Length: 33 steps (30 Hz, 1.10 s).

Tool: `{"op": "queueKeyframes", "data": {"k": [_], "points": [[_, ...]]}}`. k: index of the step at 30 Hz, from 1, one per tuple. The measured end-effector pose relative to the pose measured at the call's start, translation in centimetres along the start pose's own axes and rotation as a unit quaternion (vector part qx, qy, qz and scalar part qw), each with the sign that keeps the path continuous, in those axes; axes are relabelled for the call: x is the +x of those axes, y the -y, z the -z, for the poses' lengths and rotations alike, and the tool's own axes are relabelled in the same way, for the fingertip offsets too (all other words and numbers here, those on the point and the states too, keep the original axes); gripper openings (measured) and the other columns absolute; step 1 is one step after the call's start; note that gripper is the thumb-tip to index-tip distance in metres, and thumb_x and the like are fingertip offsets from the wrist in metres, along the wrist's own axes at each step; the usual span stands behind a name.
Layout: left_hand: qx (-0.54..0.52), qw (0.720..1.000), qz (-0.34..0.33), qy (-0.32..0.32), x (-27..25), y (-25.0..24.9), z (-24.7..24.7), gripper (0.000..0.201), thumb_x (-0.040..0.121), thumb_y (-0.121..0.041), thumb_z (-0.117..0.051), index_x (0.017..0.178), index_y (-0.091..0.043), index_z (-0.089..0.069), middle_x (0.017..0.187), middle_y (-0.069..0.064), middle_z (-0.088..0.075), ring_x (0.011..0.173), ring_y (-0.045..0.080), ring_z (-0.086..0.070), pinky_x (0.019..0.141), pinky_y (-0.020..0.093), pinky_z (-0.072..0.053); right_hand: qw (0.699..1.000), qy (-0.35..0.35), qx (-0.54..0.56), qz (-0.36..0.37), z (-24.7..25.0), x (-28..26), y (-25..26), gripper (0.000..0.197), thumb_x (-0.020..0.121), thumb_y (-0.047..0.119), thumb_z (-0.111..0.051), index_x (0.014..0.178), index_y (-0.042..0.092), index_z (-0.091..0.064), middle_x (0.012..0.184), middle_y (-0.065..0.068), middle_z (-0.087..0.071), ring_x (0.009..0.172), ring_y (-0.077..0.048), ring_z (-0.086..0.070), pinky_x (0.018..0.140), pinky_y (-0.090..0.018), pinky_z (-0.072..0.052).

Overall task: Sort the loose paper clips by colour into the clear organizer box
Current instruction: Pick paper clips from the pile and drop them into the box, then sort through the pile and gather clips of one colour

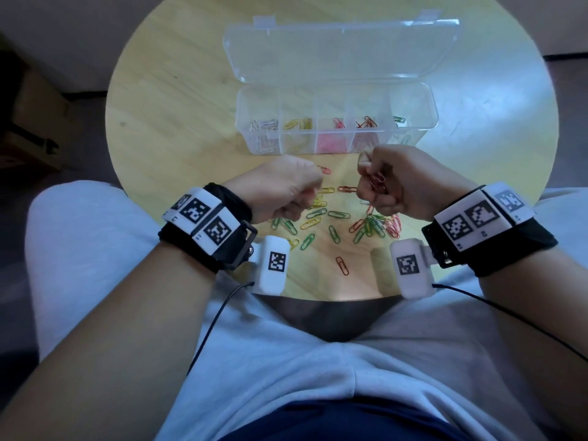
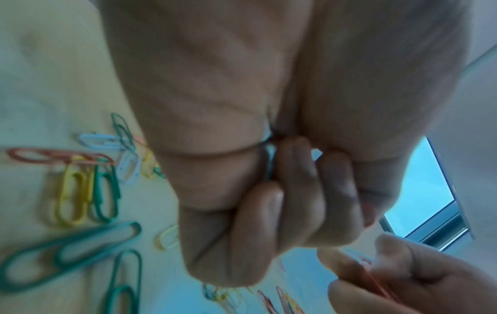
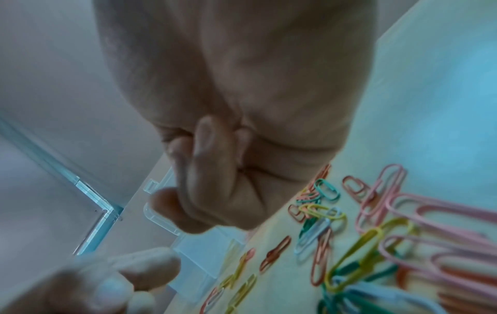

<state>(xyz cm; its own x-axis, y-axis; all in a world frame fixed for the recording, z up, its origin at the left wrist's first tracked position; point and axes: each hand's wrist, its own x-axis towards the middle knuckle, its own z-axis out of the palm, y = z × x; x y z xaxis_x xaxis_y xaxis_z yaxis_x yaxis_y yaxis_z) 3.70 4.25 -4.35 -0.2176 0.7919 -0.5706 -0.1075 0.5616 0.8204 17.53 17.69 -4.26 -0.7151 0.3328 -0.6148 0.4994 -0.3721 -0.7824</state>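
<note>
The clear organizer box stands open on the round wooden table. Its compartments hold, left to right, white, yellow, pink, red and green clips. Loose paper clips of mixed colours lie in a heap between my hands. My right hand hovers just in front of the box and pinches a few red clips, also seen as red clips in the left wrist view. My left hand is raised opposite it with fingers curled into a fist. I cannot make out anything in that fist.
The box lid lies flat behind the box. A single red clip lies near the table's front edge, and another red clip lies just beyond my left fingertips. My lap is right under the table edge.
</note>
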Motion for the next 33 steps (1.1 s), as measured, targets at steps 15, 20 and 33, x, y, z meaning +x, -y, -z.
{"op": "queueKeyframes", "data": {"k": [15,20,33], "points": [[0.117,0.989,0.011,-0.095,-0.9,0.3,1.0,0.033,0.092,-0.003,-0.032,0.073,-0.013,-0.057,0.059,0.000,-0.043,0.043,0.009,-0.032,0.042,0.022,-0.024,0.984,-0.095,-0.116,0.099,-0.6,0.1,3.7,0.023,0.085,-0.005,-0.033,0.075,0.013,-0.044,0.056,-0.012,-0.051,0.043,-0.015,-0.033,0.044,-0.021,-0.023],[0.148,0.978,-0.026,-0.146,-1.2,-0.8,1.9,0.035,0.090,0.001,-0.034,0.071,-0.014,-0.059,0.064,0.005,-0.047,0.049,0.012,-0.034,0.047,0.025,-0.025,0.955,-0.146,-0.205,0.159,-1.5,1.5,7.9,0.014,0.085,0.007,-0.039,0.084,0.017,-0.048,0.077,-0.012,-0.064,0.056,-0.020,-0.048,0.049,-0.027,-0.036],[0.263,0.949,-0.079,-0.154,-0.3,-6.3,0.5,0.035,0.092,-0.002,-0.037,0.070,-0.021,-0.057,0.069,-0.005,-0.050,0.057,0.009,-0.042,0.050,0.025,-0.031,0.952,-0.154,-0.169,0.204,-0.9,0.4,6.9,0.032,0.096,0.041,-0.051,0.119,0.018,-0.054,0.113,-0.007,-0.064,0.101,-0.022,-0.064,0.095,-0.042,-0.049]]}}
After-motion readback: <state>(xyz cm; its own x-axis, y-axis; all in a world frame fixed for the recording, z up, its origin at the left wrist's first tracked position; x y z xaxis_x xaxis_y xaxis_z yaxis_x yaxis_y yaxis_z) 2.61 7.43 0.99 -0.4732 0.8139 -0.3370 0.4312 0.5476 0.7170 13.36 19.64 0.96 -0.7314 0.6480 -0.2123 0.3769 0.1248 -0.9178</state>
